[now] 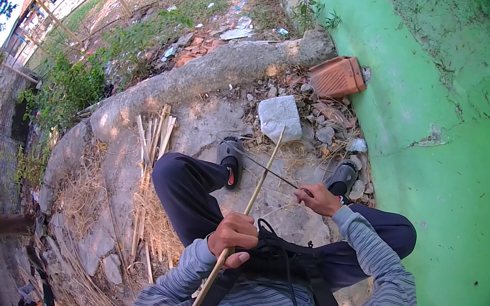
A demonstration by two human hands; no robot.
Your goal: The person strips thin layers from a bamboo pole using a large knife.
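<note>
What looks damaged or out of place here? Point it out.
The green wall on the right is cracked and chipped, breaking its painted surface. Near its foot, an orange clay block sits askew beside loose rubble.

The stick (257,186) runs through the left hand (234,240), its far end at the stone block (277,112). From the right hand (318,199), the knife (283,178) reaches leftward across it. Split strips (148,161) lie left on the ground (196,122); roof tiles (338,78) sit beyond the block, beside the right-hand wall (439,199).
</note>
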